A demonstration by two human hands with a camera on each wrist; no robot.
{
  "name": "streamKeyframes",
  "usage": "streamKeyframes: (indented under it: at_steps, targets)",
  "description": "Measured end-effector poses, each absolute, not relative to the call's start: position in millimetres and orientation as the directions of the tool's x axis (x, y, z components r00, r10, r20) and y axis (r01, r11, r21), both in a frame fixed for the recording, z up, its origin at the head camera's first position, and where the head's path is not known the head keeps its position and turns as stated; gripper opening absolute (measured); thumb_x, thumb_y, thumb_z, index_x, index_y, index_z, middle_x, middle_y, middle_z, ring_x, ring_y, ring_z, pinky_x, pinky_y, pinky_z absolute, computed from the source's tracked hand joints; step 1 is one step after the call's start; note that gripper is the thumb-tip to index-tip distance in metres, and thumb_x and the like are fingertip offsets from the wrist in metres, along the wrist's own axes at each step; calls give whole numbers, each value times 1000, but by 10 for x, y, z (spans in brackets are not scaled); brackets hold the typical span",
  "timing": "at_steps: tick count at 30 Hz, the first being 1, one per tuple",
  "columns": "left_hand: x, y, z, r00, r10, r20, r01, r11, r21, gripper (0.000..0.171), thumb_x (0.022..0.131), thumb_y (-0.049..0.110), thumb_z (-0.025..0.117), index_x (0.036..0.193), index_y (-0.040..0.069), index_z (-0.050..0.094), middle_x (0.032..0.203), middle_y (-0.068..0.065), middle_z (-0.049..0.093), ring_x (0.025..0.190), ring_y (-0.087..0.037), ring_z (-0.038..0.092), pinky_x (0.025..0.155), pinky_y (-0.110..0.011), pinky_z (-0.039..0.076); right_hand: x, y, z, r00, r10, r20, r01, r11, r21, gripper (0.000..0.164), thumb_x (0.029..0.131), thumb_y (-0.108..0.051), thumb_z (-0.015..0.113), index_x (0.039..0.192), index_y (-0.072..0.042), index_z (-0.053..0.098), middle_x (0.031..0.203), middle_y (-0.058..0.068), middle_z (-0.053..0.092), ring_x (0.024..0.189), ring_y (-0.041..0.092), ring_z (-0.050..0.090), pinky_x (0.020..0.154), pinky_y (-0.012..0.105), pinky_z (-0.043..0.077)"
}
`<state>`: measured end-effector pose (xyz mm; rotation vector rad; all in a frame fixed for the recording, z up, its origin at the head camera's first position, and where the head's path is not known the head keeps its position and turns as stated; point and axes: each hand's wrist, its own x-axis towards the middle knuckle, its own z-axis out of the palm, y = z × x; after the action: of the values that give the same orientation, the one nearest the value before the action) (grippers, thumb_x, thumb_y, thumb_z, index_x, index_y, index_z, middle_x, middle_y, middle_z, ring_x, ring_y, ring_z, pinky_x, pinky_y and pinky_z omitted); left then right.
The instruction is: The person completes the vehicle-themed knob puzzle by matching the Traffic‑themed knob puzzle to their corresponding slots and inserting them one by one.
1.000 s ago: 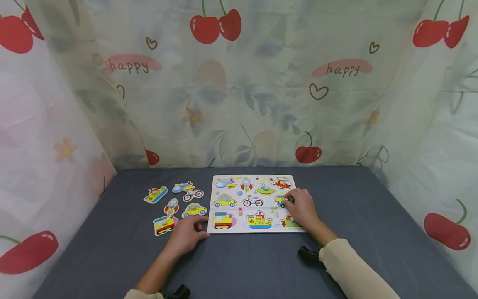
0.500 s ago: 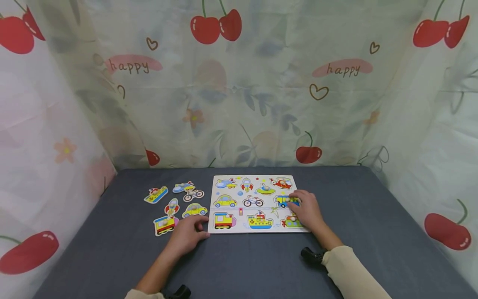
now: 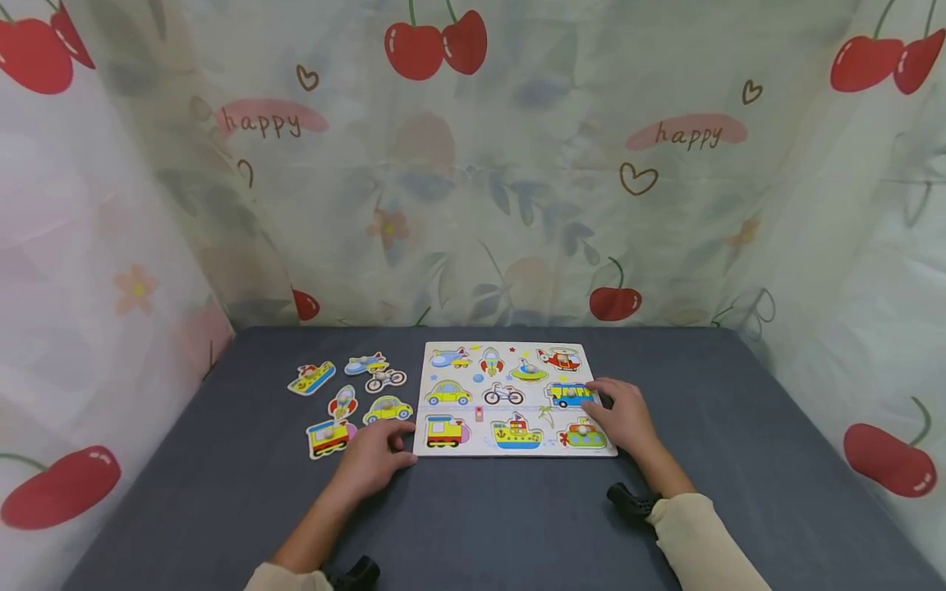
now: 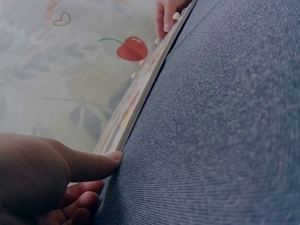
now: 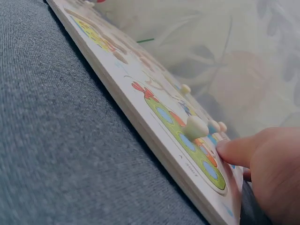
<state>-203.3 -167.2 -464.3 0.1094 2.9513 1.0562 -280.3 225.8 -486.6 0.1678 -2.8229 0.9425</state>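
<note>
A white peg puzzle board (image 3: 480, 419) printed with vehicles lies on the table. The bus piece (image 3: 567, 396) sits in the board's right column, between the helicopter piece (image 3: 559, 360) and the green submarine piece (image 3: 582, 435). My right hand (image 3: 624, 414) rests at the board's right edge with fingertips over the bus's end; the right wrist view shows its thumb (image 5: 229, 151) touching the board past the submarine's knob (image 5: 196, 127). My left hand (image 3: 371, 456) braces the near left corner, its extended thumb (image 4: 101, 164) against the board and its other fingers loosely bent.
Loose pieces lie left of the board: a ship (image 3: 311, 378), a plane (image 3: 365, 364), a bicycle (image 3: 386, 379), a rocket (image 3: 342, 403), a yellow car (image 3: 388, 409) and a train (image 3: 328, 438). Cherry-print curtains (image 3: 532, 238) surround the dark grey table (image 3: 480, 525).
My right hand has let go of the bus and shifted right to the board's edge, uncovering the bus and submarine. My left hand stays at the corner. The head view has tilted slightly.
</note>
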Motion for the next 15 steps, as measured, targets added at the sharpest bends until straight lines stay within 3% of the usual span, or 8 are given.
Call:
streamKeyframes:
  at_steps: [15]
  targets:
    - [-2069,-1729,-4648,-993,118,-5,86,747,660,41,76,10,83,115,11,70,77,1,53,69,-16,49,64,-32,40,-2717,2309,-4836,-978,-123,169,-199,800,-566,43,94,-19,64,133,-1,58,139,21,50,136,41,31,106,60,24]
